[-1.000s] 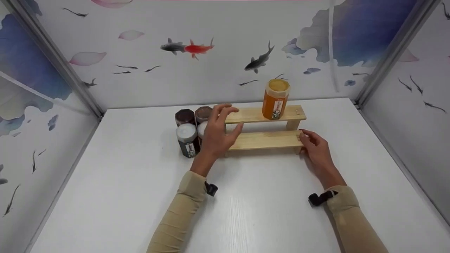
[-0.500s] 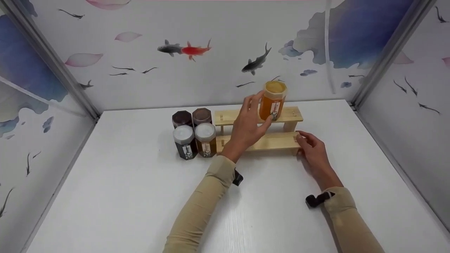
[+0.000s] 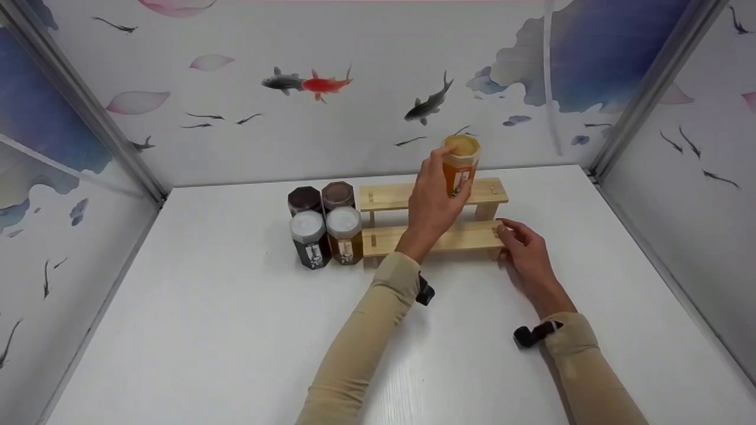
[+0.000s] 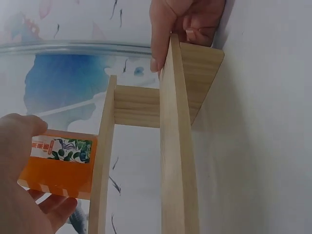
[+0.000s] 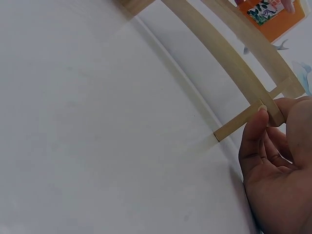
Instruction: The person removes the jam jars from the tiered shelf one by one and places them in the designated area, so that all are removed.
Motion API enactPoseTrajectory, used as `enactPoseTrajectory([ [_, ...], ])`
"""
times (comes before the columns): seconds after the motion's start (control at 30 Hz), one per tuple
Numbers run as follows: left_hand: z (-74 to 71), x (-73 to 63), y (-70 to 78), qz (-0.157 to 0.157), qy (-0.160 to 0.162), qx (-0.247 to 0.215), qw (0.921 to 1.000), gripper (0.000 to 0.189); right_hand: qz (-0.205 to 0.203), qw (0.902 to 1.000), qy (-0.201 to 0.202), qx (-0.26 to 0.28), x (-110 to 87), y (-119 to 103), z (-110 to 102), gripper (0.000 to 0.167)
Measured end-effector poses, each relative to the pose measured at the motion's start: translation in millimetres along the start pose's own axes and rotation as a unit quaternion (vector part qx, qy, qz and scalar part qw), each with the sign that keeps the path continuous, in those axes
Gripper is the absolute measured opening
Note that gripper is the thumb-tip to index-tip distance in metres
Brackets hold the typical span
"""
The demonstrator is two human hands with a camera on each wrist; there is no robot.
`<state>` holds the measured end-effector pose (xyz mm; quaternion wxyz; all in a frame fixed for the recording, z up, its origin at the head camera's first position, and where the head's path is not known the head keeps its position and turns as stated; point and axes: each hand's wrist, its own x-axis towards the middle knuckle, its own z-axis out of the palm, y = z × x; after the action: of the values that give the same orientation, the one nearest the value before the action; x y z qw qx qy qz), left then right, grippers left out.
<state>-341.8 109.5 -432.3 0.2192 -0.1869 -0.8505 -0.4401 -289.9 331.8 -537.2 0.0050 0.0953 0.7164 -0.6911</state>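
In the head view an orange honey jar [image 3: 458,179] with a yellow lid stands at the upper step of a two-step wooden rack [image 3: 378,239]. My left hand [image 3: 436,198] grips this jar, thumb on one side and fingers round the other. The left wrist view shows the jar's base right at the upper board; whether it touches cannot be told. My right hand [image 3: 528,254] pinches the right end of the lower board between thumb and fingers, as the right wrist view also shows.
Left of the rack several jars stand close together: a dark jar with a white lid [image 3: 310,239], an amber jar with a white lid [image 3: 344,236], and two brown-topped jars [image 3: 338,195] behind. The white table [image 3: 207,307] meets patterned walls at its back and sides.
My left hand has moved right and away from me, from beside the jar group to the orange honey jar, and closed round it. My right hand keeps its hold on the rack.
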Motion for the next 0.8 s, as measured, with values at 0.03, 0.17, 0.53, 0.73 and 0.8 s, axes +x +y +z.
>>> enactPoseTrajectory([
  [0.03,-0.5,-0.2,-0.2,0.000,0.004,0.002,1.0000,0.070,0.000,1.0000,0.000,0.003,0.0,-0.1,-0.3,0.068],
  [0.17,-2.6,-2.5,-0.9,0.005,0.014,0.016,0.9998,0.067,0.002,0.9999,0.002,-0.014,1.4,0.8,-2.5,0.068],
  [0.53,-0.6,-27.4,-3.5,0.064,0.074,0.038,0.9945,0.064,0.004,0.9981,0.007,-0.060,2.1,4.1,-3.2,0.070],
  [0.73,-12.3,-47.1,-12.4,0.094,0.099,-0.023,0.9904,0.064,0.007,0.9986,0.012,-0.051,1.6,1.4,-0.1,0.073],
  [0.8,-19.0,-49.6,-15.8,0.098,0.107,-0.042,0.9885,0.064,0.009,0.9985,0.014,-0.052,2.0,0.7,0.5,0.073],
])
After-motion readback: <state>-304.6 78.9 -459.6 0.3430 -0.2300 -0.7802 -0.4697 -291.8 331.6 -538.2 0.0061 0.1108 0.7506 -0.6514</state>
